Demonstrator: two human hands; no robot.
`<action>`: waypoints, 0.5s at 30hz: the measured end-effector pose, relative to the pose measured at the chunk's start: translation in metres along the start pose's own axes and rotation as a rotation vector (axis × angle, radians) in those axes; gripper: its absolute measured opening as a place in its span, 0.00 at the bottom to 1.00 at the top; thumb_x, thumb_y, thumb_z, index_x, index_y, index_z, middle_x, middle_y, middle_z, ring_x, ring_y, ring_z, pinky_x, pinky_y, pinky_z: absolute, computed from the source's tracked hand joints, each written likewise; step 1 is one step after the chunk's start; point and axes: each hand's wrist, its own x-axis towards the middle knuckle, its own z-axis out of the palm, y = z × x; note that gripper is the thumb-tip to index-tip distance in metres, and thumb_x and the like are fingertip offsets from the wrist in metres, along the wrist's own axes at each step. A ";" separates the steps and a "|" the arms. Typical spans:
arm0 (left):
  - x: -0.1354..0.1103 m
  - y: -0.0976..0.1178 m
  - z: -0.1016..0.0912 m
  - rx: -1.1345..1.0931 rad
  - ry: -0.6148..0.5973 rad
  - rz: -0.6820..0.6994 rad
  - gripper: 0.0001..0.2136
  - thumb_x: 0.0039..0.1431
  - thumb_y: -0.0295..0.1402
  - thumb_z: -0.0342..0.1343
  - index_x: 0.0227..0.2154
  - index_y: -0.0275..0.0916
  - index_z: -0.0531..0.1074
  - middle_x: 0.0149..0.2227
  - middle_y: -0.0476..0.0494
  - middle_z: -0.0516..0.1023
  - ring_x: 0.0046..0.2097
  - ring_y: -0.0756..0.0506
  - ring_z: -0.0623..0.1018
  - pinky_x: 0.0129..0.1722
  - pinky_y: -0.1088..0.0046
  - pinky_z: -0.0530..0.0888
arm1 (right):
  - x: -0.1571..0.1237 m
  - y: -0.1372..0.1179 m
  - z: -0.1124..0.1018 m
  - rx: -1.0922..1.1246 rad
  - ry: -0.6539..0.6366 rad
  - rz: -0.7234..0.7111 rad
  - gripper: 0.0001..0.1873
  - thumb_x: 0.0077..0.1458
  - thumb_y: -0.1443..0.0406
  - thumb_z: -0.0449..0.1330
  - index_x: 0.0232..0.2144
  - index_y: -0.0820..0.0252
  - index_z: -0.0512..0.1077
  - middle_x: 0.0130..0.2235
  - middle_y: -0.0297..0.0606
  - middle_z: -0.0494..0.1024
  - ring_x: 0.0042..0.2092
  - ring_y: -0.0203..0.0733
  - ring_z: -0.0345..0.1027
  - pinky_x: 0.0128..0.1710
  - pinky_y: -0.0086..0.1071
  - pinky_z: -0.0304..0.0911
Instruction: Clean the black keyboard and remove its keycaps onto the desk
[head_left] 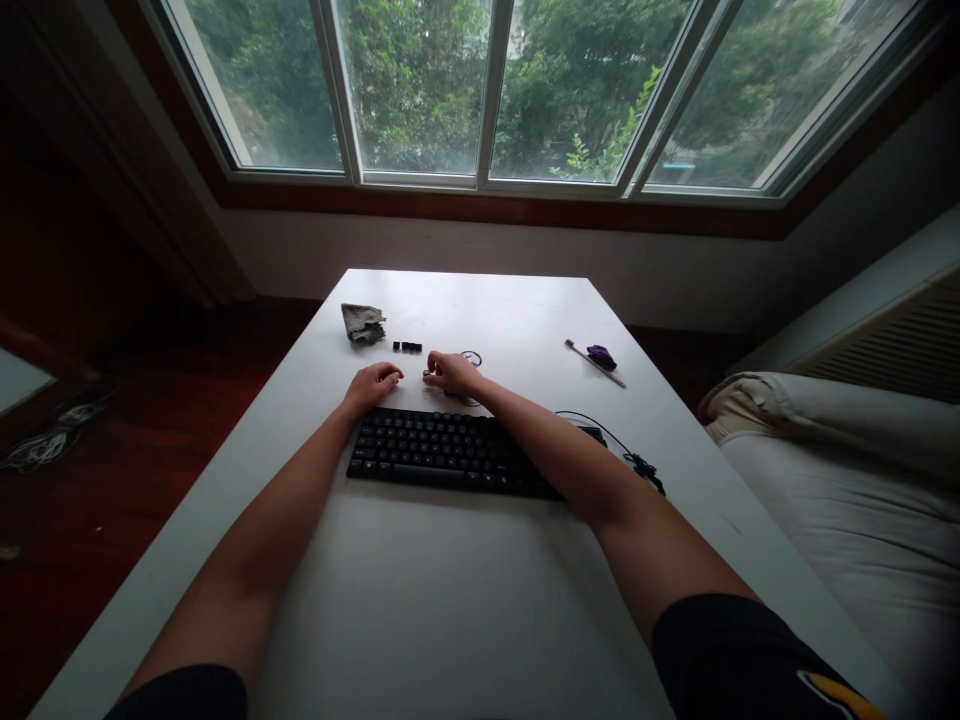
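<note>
A black keyboard (427, 450) lies across the white table, its right part hidden under my right forearm. My left hand (373, 386) rests just beyond the keyboard's far left corner, fingers loosely bent and holding nothing visible. Beyond the keyboard's far edge, my right hand (454, 373) is closed in a pinch. A small object (427, 374) shows at its fingertips, too tiny to make out. Partly hidden by that hand is a thin wire loop (472, 355). Several small black keycaps (409, 347) lie in a row beyond both hands.
A crumpled grey cloth (364, 324) sits at the far left. Toward the far right, a thin-handled brush (600, 368) lies against a purple bundle (601, 356). A bundled black cable (645, 470) is right of the keyboard. A cushioned pale seat (832, 480) flanks the table's right edge.
</note>
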 end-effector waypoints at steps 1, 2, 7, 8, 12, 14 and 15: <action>0.000 0.000 0.000 -0.002 0.002 -0.002 0.13 0.58 0.40 0.52 0.38 0.43 0.79 0.38 0.46 0.82 0.38 0.44 0.78 0.41 0.70 0.72 | 0.000 0.001 -0.001 0.030 -0.012 -0.011 0.10 0.55 0.60 0.64 0.40 0.55 0.71 0.36 0.33 0.78 0.35 0.37 0.68 0.32 0.28 0.55; 0.000 0.000 0.000 -0.005 0.005 -0.003 0.13 0.58 0.40 0.52 0.38 0.43 0.79 0.38 0.46 0.82 0.38 0.44 0.78 0.41 0.70 0.72 | 0.001 0.003 -0.001 0.063 -0.021 -0.020 0.10 0.56 0.63 0.63 0.41 0.55 0.71 0.35 0.32 0.78 0.34 0.37 0.68 0.32 0.28 0.55; -0.001 0.002 0.000 -0.008 0.006 -0.008 0.13 0.58 0.40 0.52 0.38 0.43 0.79 0.38 0.45 0.82 0.39 0.44 0.78 0.41 0.69 0.73 | 0.005 0.005 -0.001 0.149 -0.014 -0.003 0.12 0.57 0.66 0.60 0.45 0.54 0.71 0.35 0.32 0.78 0.34 0.35 0.68 0.33 0.28 0.57; -0.001 0.003 -0.001 -0.006 0.005 -0.010 0.13 0.58 0.41 0.52 0.38 0.43 0.79 0.38 0.45 0.82 0.39 0.44 0.78 0.41 0.69 0.73 | 0.006 0.004 -0.001 0.136 -0.012 0.001 0.12 0.57 0.65 0.61 0.45 0.54 0.72 0.36 0.32 0.79 0.34 0.36 0.69 0.33 0.28 0.57; -0.002 0.004 -0.002 -0.009 0.003 -0.010 0.13 0.58 0.41 0.52 0.37 0.42 0.79 0.38 0.45 0.82 0.39 0.44 0.78 0.42 0.69 0.73 | 0.009 -0.001 0.001 0.065 -0.014 0.015 0.09 0.58 0.63 0.61 0.42 0.54 0.75 0.37 0.34 0.79 0.36 0.37 0.70 0.34 0.28 0.57; -0.002 0.004 -0.001 -0.011 -0.002 -0.012 0.14 0.58 0.41 0.52 0.38 0.42 0.79 0.38 0.45 0.82 0.39 0.44 0.78 0.42 0.69 0.73 | 0.010 -0.003 0.001 0.055 -0.018 0.028 0.09 0.57 0.63 0.62 0.42 0.54 0.75 0.37 0.34 0.80 0.37 0.38 0.70 0.33 0.28 0.57; -0.001 0.004 -0.001 -0.012 -0.003 -0.014 0.14 0.58 0.41 0.52 0.38 0.42 0.79 0.38 0.45 0.82 0.39 0.44 0.78 0.41 0.69 0.73 | 0.011 -0.003 0.001 0.053 -0.019 0.032 0.10 0.57 0.63 0.62 0.42 0.53 0.75 0.38 0.34 0.80 0.37 0.38 0.70 0.33 0.28 0.57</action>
